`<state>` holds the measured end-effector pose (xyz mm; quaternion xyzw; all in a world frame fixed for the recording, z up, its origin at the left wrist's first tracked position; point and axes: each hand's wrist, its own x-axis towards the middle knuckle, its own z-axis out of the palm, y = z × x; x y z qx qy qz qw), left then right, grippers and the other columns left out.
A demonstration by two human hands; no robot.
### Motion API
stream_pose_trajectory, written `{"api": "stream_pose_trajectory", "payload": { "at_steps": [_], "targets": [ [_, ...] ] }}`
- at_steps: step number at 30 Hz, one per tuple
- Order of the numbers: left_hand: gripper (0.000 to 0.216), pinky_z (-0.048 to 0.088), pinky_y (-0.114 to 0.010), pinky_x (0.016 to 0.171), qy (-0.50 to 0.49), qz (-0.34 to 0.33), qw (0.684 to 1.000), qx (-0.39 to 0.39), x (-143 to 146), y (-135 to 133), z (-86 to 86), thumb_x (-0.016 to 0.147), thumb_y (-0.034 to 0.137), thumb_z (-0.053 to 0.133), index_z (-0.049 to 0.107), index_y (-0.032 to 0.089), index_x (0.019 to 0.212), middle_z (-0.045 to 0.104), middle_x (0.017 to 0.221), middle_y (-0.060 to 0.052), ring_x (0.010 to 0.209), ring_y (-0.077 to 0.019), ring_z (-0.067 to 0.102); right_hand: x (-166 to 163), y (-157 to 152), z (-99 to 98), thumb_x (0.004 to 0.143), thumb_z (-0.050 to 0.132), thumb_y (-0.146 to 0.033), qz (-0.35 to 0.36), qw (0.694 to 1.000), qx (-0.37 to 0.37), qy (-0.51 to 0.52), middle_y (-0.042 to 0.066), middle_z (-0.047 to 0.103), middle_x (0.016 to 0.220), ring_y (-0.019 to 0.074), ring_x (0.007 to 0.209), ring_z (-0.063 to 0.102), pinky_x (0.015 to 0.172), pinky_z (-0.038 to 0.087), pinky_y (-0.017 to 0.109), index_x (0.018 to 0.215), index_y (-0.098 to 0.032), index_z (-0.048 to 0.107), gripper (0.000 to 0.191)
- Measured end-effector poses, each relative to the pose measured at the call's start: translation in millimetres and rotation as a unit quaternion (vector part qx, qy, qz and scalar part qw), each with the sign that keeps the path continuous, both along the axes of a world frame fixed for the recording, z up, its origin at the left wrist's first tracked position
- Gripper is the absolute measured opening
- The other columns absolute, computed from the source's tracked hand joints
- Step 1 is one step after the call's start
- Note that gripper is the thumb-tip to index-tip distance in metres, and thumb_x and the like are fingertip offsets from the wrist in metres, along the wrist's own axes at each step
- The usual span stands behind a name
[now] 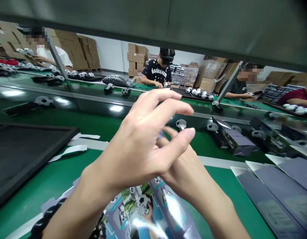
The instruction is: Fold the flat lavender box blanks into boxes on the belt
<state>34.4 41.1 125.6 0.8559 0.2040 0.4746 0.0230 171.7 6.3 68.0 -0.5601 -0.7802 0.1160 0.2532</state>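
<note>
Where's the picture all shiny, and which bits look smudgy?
Head view: white glare washes out parts of the printed packaging under the hands; head view: ceiling-lamp-like white spots shine on the green surface behind; head view, right side: the small soccer balls look blurry; head view, top right: the corner is dark.

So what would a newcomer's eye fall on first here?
Probably the left hand, large at the centre, crossing in front of the right hand. Just below them is glossy packaging printed with a football picture. Beyond, towards the left, a black-and-white football-patterned ball sits on the green surface.
</note>
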Motion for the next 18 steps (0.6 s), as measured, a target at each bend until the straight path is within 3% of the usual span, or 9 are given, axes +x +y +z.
{"api": "stream_pose_trajectory", "payload": {
  "at_steps": [3,5,7,9,11,14,16,18],
  "targets": [
    [0.01,0.048,-0.021,0.096,-0.013,0.02,1.0,0.002,-3,-1,2.5,0.09,0.023,0.058,0.066,0.018,0.092,0.069,0.107,-0.001,0.105,-0.0136,0.063,-10,-4,-5.5,0.088,0.06,-0.047,-0.031,0.974,-0.208,-0.084,0.016,0.059,0.128,0.0359,0.123,0.054,0.099,0.047,0.052,0.128,-0.021,0.055,0.048],
    [0.008,0.047,-0.017,0.094,-0.03,0.022,0.999,-0.002,-5,-1,3.5,0.091,0.022,0.057,0.065,0.02,0.087,0.07,0.101,0.003,0.1,-0.0103,0.065,-22,-2,-17.9,0.077,0.071,-0.054,-0.043,0.958,-0.266,-0.103,0.021,0.061,0.123,0.0406,0.116,0.058,0.094,0.049,0.054,0.128,-0.015,0.057,0.066],
    [0.008,0.047,-0.015,0.093,-0.035,0.026,0.999,-0.001,-6,-1,3.8,0.092,0.022,0.057,0.064,0.021,0.087,0.07,0.099,0.005,0.098,-0.008,0.065,-35,2,-33.7,0.064,0.083,-0.05,-0.065,0.951,-0.281,-0.113,0.027,0.058,0.123,0.0455,0.115,0.056,0.092,0.048,0.057,0.129,-0.009,0.056,0.081],
    [0.007,0.046,-0.013,0.092,-0.034,0.028,0.999,-0.003,-7,0,3.6,0.092,0.022,0.057,0.063,0.021,0.087,0.069,0.098,0.006,0.097,-0.0063,0.064,-44,7,-47.6,0.061,0.087,-0.043,-0.087,0.952,-0.273,-0.11,0.028,0.056,0.125,0.0458,0.118,0.053,0.093,0.048,0.057,0.133,-0.008,0.052,0.087],
    [0.007,0.046,-0.012,0.09,-0.032,0.027,0.999,-0.009,-7,1,3.3,0.091,0.022,0.058,0.063,0.021,0.087,0.069,0.096,0.007,0.096,-0.0054,0.064,-47,12,-56.9,0.069,0.081,-0.046,-0.1,0.959,-0.249,-0.092,0.024,0.056,0.126,0.043,0.12,0.052,0.093,0.049,0.055,0.137,-0.012,0.05,0.082],
    [0.007,0.047,-0.014,0.088,-0.035,0.031,0.999,-0.019,-6,4,3.2,0.091,0.023,0.058,0.062,0.021,0.087,0.069,0.094,0.007,0.094,-0.0058,0.065,-38,22,-63.0,0.087,0.056,-0.056,-0.12,0.97,-0.204,-0.062,0.02,0.055,0.129,0.0379,0.121,0.054,0.092,0.051,0.051,0.143,-0.016,0.041,0.07],
    [0.006,0.048,-0.015,0.086,-0.038,0.038,0.998,-0.023,-7,6,3.4,0.092,0.024,0.058,0.063,0.021,0.088,0.069,0.095,0.006,0.092,-0.0068,0.065,-29,28,-63.9,0.093,0.045,-0.054,-0.145,0.97,-0.185,-0.056,0.021,0.055,0.126,0.0366,0.116,0.057,0.089,0.051,0.05,0.151,-0.015,0.024,0.073],
    [0.007,0.049,-0.018,0.084,-0.036,0.048,0.998,-0.032,-8,8,3.5,0.091,0.025,0.058,0.063,0.021,0.088,0.07,0.095,0.005,0.091,-0.0087,0.066,-24,32,-63.0,0.092,0.048,-0.054,-0.162,0.966,-0.19,-0.061,0.023,0.056,0.123,0.0379,0.113,0.06,0.088,0.051,0.05,0.154,-0.011,0.01,0.084]
  ]
}}
